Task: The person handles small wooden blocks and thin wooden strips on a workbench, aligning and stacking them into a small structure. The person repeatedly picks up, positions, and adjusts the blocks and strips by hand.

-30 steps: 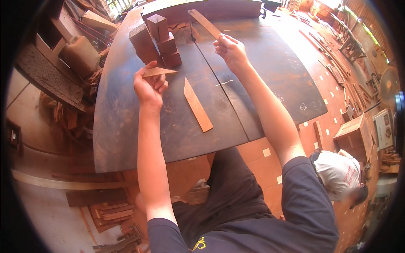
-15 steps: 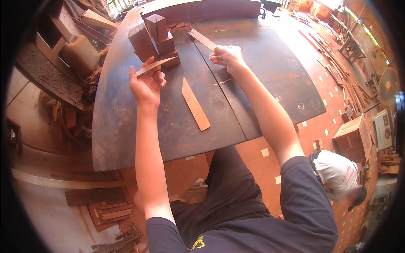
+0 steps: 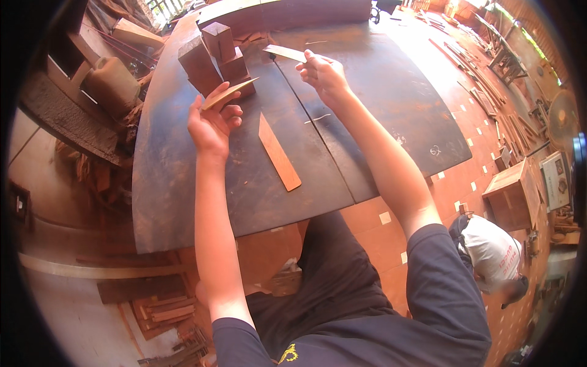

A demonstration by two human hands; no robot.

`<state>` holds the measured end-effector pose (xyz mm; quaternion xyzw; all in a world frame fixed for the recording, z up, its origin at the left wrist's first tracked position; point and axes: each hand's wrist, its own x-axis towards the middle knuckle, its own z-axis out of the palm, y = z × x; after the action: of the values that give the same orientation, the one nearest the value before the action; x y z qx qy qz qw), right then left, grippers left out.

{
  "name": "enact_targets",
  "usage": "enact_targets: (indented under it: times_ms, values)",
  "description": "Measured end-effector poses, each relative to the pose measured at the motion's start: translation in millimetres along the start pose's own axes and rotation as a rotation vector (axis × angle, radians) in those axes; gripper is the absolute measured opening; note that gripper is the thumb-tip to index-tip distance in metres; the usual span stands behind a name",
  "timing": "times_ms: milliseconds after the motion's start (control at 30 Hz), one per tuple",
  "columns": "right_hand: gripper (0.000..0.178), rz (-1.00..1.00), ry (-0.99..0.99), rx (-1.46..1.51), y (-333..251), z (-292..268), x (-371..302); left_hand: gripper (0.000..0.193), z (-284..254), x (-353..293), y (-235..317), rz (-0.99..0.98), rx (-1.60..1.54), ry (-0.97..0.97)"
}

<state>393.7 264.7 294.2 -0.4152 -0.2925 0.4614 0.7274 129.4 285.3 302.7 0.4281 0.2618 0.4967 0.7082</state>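
Observation:
My left hand (image 3: 214, 119) is closed on a thin wooden strip (image 3: 231, 93), held tilted between thumb and fingers near some dark wood blocks. In my right hand (image 3: 324, 74) is a second strip (image 3: 285, 53), pinched at its near end and pointing left over the far part of the dark table (image 3: 330, 165). A third strip (image 3: 278, 153), with one slanted end, lies flat on the table between my forearms. The dark reddish wood blocks (image 3: 219, 55) stand grouped at the far left of the table, just beyond my left hand.
A long dark beam (image 3: 293, 18) runs along the table's far edge. A seam (image 3: 318, 131) crosses the tabletop. To the left sits a tan plastic jug (image 3: 110, 82). At the right are a wooden box (image 3: 513, 192) and a bent-over person in a white shirt (image 3: 489, 248).
The strip in my right hand has swung to a flatter angle, and that hand has shifted slightly left. My left hand still holds its strip, a little turned. The view has shifted slightly.

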Motion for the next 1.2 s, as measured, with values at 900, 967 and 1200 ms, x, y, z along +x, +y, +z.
enact_targets:
  times_ms: [900,967,1200]
  values:
    - [0.028,0.197,0.0,-0.18,-24.4,1.1,-6.2,0.06,11.6,-6.9,1.6,0.007,0.122,-0.028]
    - [0.028,0.193,-0.035,-0.119,-24.0,4.0,-6.0,0.06,11.7,-5.7,2.5,0.006,0.139,-0.04]
    - [0.023,0.141,-0.146,0.275,-27.5,1.7,-0.7,0.053,19.7,-9.0,0.9,0.015,0.246,0.003]
